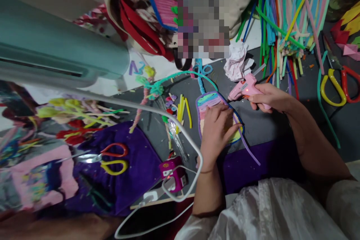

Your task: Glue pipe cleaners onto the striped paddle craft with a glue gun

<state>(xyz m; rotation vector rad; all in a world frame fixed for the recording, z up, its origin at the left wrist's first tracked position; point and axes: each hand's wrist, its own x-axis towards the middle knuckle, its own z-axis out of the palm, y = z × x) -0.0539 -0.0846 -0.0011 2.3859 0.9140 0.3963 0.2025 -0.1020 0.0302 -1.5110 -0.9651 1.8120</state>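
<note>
My right hand [264, 98] is wrapped round the handle of a pink glue gun [244, 87], its nozzle pointing left at the upper right edge of a striped pipe-cleaner piece [209, 99]. That piece is flat on the dark table, with a blue border and bands of teal, purple, pink and yellow. My left hand [216, 127] lies over its middle, fingers bent and pressed on it; whether they pinch anything is hidden. A loose lilac pipe cleaner [247, 148] runs out from under my left hand toward the lower right. A teal strand [191, 72] arcs above the piece.
Pipe-cleaner bundles [281, 11], yellow-handled scissors [333, 88] and red-handled ones are at the right. Crumpled paper [236, 60] sits above the gun. On the left are scissors [114, 157] on purple cloth [135, 180], a magenta power block [173, 172] and a white cable [180, 123].
</note>
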